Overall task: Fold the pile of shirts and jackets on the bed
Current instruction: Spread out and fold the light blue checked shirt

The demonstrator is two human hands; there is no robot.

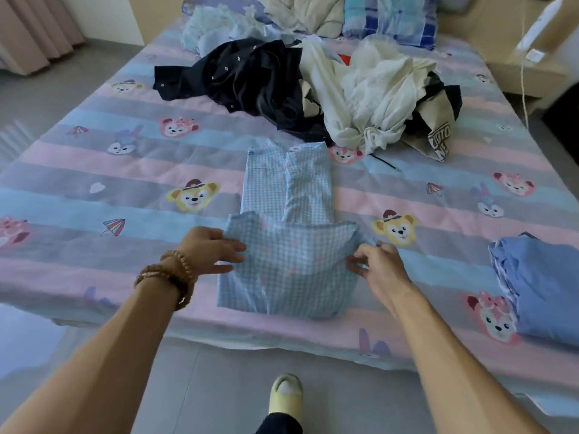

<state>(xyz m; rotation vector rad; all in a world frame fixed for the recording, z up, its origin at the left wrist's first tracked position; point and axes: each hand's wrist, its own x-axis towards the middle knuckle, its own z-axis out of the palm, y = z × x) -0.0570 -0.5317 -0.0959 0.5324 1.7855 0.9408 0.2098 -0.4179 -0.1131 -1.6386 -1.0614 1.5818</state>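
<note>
A light blue checked shirt lies lengthwise on the bed, its lower half doubled up over the middle. My left hand holds the left corner of that folded-up part, fingers spread over the cloth. My right hand pinches the right corner. Behind the shirt sits the unfolded pile: a dark jacket, white garments and a dark and beige piece with lettering.
A folded blue garment lies on the bed's right edge. Pillows and crumpled bedding fill the head end. A white cable hangs by the nightstand at right. My slippered foot stands on the grey floor at the bed's near edge.
</note>
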